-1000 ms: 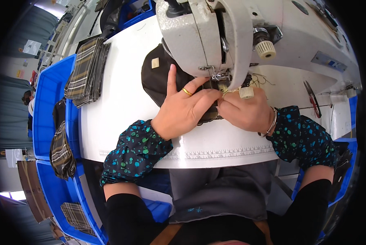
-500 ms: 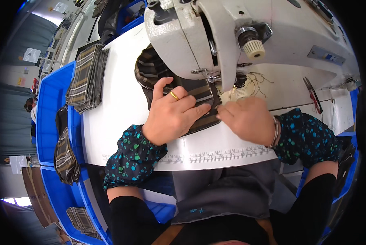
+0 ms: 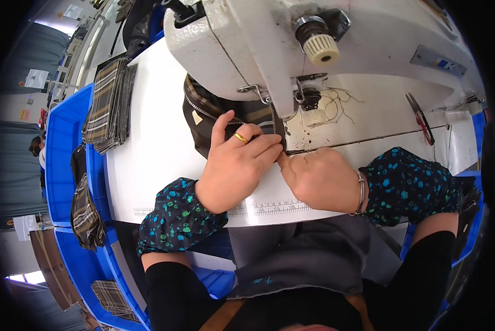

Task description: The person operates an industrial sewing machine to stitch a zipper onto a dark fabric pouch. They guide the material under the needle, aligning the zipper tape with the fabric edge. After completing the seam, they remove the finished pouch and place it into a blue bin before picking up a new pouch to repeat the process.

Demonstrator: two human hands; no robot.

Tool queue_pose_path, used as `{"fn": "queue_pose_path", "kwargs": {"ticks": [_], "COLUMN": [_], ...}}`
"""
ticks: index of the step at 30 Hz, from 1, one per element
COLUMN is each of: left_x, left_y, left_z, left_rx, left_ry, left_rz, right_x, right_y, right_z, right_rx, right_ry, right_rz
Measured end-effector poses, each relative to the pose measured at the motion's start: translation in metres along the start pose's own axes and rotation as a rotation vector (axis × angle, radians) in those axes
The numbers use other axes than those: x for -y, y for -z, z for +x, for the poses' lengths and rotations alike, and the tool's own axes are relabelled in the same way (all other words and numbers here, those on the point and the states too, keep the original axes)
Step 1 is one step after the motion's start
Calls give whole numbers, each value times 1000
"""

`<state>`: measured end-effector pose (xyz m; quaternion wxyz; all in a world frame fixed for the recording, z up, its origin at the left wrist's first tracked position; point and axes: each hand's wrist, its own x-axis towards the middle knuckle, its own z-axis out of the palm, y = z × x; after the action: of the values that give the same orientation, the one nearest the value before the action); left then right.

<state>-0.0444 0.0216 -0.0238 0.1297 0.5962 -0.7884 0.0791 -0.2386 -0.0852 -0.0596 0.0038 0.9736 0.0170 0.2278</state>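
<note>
A dark brown and plaid zippered fabric piece (image 3: 199,132) lies on the white sewing table (image 3: 142,171), left of and partly beneath the white sewing machine (image 3: 231,49). My left hand (image 3: 236,165) is on its front part, little finger raised, other fingers closed over the zipper edge. My right hand (image 3: 319,179), curled, has its thumb and forefinger pinched at the piece's front right corner, touching my left fingertips; what lies between them is small and partly hidden. The presser foot area (image 3: 308,96) is behind both hands, with loose threads to its right.
Stacked plaid pieces (image 3: 106,99) sit at the table's back left. Blue bins (image 3: 62,149) stand along the left, one with plaid pieces hanging over it. Red-handled scissors (image 3: 421,118) lie at the right. Another person (image 3: 36,148) is partly visible far left.
Both hands have moved toward me with the fabric piece, away from the needle area. The piece has shifted and folded, showing more plaid and zipper. My left forefinger and thumb have changed position.
</note>
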Motion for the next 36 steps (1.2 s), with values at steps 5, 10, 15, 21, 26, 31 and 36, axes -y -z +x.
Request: {"fn": "queue_pose_path", "kwargs": {"ticks": [5, 10, 15, 21, 26, 31, 36], "left_x": [0, 3, 20, 20, 2, 20, 28], "left_y": [-2, -9, -22, -25, -19, -24, -32], "left_z": [-1, 0, 10, 17, 10, 7, 8], "left_rx": [-6, -32, -70, -148, -164, -134, -190], "left_ry": [-6, -10, 47, 123, 170, 135, 107], "left_rz": [-23, -40, -74, 49, 254, 10, -53], "right_x": [-2, -5, -19, -30, -33, -33, -30], "right_y": [-2, -2, -5, -14, -14, -16, -16], "right_z": [1, 1, 11, 15, 14, 14, 15], "right_rx": [-29, 6, 15, 38, 38, 29, 28], "right_ry": [15, 10, -50, -129, -121, -120, -145], "right_rz": [61, 14, -13, -37, -50, -30, 36]}}
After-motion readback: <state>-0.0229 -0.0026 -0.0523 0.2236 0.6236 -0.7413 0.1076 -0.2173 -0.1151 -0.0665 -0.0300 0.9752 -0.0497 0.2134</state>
